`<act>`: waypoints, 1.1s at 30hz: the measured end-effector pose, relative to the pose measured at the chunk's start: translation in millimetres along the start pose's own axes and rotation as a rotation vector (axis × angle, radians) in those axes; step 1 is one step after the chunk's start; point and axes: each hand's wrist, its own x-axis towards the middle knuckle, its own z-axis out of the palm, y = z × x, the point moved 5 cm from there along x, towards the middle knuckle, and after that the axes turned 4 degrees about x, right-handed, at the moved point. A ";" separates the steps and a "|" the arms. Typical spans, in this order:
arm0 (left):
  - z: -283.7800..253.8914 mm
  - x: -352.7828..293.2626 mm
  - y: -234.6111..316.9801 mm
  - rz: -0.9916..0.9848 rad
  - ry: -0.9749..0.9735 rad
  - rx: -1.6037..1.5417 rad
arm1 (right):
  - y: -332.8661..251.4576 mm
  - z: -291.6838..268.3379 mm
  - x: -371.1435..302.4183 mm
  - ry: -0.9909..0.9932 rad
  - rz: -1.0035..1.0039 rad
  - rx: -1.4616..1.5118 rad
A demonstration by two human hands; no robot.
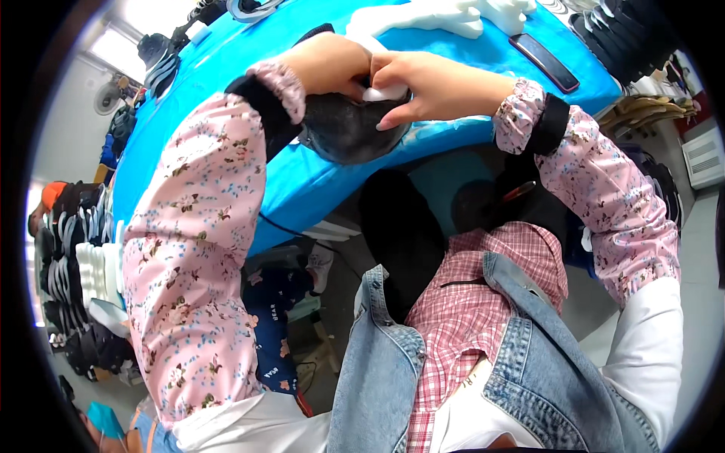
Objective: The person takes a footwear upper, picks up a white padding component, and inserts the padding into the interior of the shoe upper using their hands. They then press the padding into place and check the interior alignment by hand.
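A dark grey, rounded cap (351, 136) sits at the near edge of the blue-covered table. My left hand (328, 64) closes over the cap's far left rim, its fingertips partly hidden. From the right, my right hand (427, 87) meets it, thumb stretched down the cap's outside and the other fingers curled at the rim. Between the two hands a small white piece (385, 93) shows at the cap's opening, held by the right fingers. Both forearms wear pink flowered sleeve covers.
White soft-looking pieces (423, 19) lie at the far side of the blue table cover (189, 113). A dark phone (544, 62) rests to the right. Stacked dark caps (623, 38) stand beyond it, with more piles (68, 264) at left. Another person (113, 426) shows at lower left.
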 end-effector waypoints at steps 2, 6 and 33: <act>8.6 0.2 -0.9 -0.064 -0.010 0.060 | 2.7 -0.3 -2.2 0.046 -0.033 0.007; 3.7 -13.1 -3.9 -0.188 0.025 -0.126 | 1.6 0.9 2.4 0.023 -0.006 0.042; -19.4 -68.2 4.3 -0.386 0.194 -0.114 | 1.7 13.5 9.5 0.158 0.033 0.068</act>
